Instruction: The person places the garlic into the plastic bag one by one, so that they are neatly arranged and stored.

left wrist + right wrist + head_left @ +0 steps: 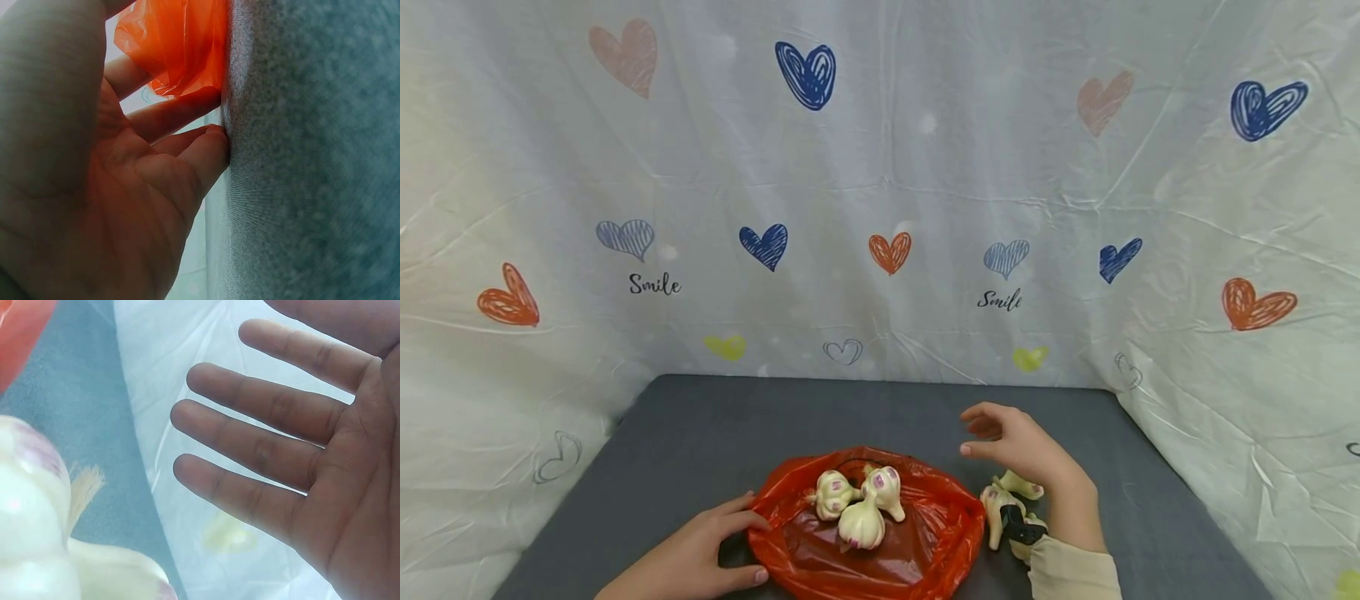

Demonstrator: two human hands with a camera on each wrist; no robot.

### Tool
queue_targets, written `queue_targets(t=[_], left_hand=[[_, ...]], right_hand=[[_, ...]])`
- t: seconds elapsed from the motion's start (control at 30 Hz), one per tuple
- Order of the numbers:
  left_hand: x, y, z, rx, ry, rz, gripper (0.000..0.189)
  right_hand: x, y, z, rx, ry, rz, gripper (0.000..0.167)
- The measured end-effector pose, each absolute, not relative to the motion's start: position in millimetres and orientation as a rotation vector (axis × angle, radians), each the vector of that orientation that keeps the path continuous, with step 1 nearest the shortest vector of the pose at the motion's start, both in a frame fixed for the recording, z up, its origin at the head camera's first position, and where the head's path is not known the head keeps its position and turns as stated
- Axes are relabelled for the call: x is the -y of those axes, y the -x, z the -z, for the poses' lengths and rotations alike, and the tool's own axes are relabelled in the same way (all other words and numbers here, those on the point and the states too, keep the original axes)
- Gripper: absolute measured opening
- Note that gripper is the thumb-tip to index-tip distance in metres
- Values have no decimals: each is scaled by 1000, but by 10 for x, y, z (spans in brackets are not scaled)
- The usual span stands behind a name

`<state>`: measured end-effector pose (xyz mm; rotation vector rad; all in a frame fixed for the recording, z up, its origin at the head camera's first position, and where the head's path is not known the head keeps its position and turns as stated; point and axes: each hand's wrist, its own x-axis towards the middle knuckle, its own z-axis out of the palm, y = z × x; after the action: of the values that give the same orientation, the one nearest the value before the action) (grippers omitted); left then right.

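Note:
A red plastic bag (958,521) lies spread on the dark tabletop, its rim rolled outward. Three garlic bulbs (862,527), white with purple tints, sit inside it. My left hand (696,550) touches the bag's left side with fairly straight fingers; in the left wrist view its fingertips reach the tabletop beside the orange-looking plastic. Raised above the table to the right of the bag, my right hand (1011,437) holds nothing, its fingers spread in the right wrist view. Near that forearm lie more garlic bulbs (995,504), partly hidden by the wrist and its black strap.
The dark grey tabletop (760,417) extends behind and to both sides of the bag. White curtain sheeting (880,150) printed with hearts and "Smile" encloses the back and sides of the table.

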<state>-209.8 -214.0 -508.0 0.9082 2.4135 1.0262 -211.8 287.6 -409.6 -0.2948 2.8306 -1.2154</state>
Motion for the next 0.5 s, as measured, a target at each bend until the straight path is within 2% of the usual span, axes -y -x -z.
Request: queue_targets(t=[0.5], left_hand=[[2154,2103,5089,-2412,-927,-1033,37]], right_hand=[[-2969,2140,4185,-2801,233,1193,54]])
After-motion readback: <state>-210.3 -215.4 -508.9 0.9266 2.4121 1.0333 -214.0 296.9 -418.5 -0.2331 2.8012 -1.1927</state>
